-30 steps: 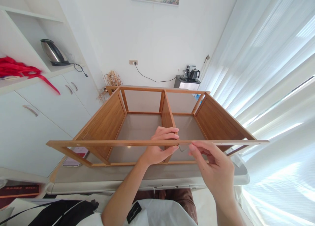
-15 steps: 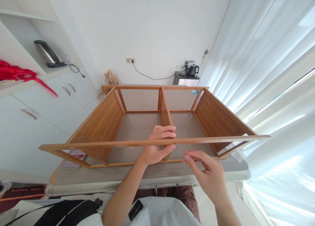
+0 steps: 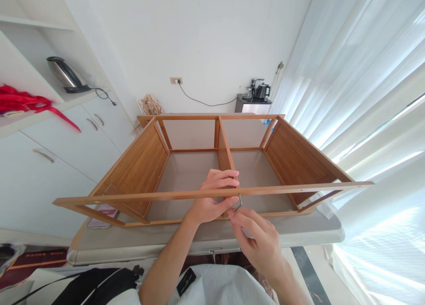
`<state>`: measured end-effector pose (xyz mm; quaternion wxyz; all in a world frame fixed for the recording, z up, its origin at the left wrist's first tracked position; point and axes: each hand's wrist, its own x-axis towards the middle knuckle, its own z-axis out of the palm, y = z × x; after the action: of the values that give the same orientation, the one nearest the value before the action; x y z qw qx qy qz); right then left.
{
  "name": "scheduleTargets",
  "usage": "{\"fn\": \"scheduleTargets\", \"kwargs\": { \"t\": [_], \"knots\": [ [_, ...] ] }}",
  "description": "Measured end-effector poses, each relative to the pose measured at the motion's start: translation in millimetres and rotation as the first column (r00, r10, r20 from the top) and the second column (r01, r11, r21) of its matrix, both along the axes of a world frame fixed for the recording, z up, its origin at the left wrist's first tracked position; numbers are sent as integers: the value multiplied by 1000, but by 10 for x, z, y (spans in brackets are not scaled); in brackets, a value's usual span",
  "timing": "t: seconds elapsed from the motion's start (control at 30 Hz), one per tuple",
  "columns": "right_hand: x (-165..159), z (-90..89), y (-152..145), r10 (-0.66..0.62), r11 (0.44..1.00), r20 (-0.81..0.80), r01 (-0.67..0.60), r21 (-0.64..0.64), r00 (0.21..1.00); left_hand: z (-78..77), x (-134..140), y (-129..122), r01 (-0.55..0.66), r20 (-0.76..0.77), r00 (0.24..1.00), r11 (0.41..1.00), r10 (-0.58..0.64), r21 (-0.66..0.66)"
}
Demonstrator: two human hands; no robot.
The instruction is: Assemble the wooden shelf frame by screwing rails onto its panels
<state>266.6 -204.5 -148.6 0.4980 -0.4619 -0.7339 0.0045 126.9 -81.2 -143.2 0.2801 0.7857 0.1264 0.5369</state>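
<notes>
A wooden shelf frame (image 3: 133, 195) lies across the table, with a middle panel (image 3: 226, 151) dividing it in two. My left hand (image 3: 212, 196) is closed around the near rail where the middle panel meets it, fingers on the far side and thumb on the near side. Just right of that thumb, a small bent hex key (image 3: 239, 202) sits at the rail's joint. The key's lower end is pinched between the thumb and fingers of my right hand (image 3: 254, 232).
A grey-topped table (image 3: 206, 236) bears the frame. Under its left corner lies a phone-like flat object (image 3: 101, 216). White cabinets (image 3: 63, 154) with an electric kettle (image 3: 66, 75) stand left; sheer curtains (image 3: 375, 97) hang right. A black kettle (image 3: 262, 91) stands beyond the frame.
My right hand has swung left and slightly down, turning the hex key's free end from the right toward my left thumb. My left hand keeps its grip.
</notes>
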Motion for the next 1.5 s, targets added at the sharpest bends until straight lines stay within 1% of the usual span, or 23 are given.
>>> {"fn": "scheduleTargets", "kwargs": {
  "t": [0.1, 0.17, 0.3, 0.37, 0.5, 0.57, 0.67, 0.77, 0.87, 0.93, 1.03, 1.13, 1.2, 1.33, 1.43, 1.5],
  "knots": [
    [-31, 39, 30, -27, 1000, 37, 27, -5, 999, -36, 0, 12, 3, -4, 1000, 1000, -3, -20],
    [-40, 67, 43, -52, 998, 76, 49, 29, 996, -56, 0, 18, 6, -8, 1000, 1000, -6, -27],
    [-24, 129, 45, -81, 994, 235, 61, 91, 969, -65, 0, 26, 5, -2, 1000, 1000, -5, -27],
    [-19, 156, 33, -87, 994, 287, 62, 94, 954, -63, -2, 30, 6, 8, 1000, 1000, -6, -29],
    [-52, 205, 2, -132, 991, 349, 117, 63, 928, -56, -3, 34, 11, 9, 1000, 999, -10, -32],
    [-79, 247, -3, -162, 987, 377, 144, 78, 912, -44, -1, 30, 7, 8, 1000, 999, -7, -34],
    [-111, 354, 16, -183, 982, 392, 148, 118, 902, -24, 5, 21, 4, 16, 1000, 1000, -4, -26],
    [-116, 501, 69, -229, 968, 343, 176, 179, 911, -22, 7, 17, 10, 32, 999, 1000, -10, -15],
    [-82, 635, 130, -284, 949, 225, 241, 202, 932, -34, 0, 18, 28, 21, 999, 999, -27, -25],
    [-37, 696, 155, -301, 948, 129, 281, 152, 945, -32, -6, 16, 26, 2, 1000, 999, -26, -34],
    [51, 737, 151, -312, 950, -13, 313, 13, 950, -8, -9, 7, 11, -12, 1000, 1000, -11, -27],
    [146, 709, 100, -310, 948, -100, 300, -105, 945, 15, -3, -2, 3, -12, 1000, 1000, -3, -14],
    [212, 644, 51, -289, 949, -142, 264, -174, 947, 18, 1, -4, -5, -14, 1000, 1000, 4, -9],
    [345, 432, -42, -234, 942, -220, 164, -294, 947, 12, -1, -1, -16, -22, 1000, 1000, 16, -8],
    [400, 279, -87, -191, 930, -224, 103, -353, 956, 5, -9, 7, -8, -19, 1000, 1000, 8, 2],
    [381, 205, -105, -157, 928, -210, 71, -365, 965, -1, -12, 13, -4, -21, 1000, 1000, 4, 1]
  ]
}}
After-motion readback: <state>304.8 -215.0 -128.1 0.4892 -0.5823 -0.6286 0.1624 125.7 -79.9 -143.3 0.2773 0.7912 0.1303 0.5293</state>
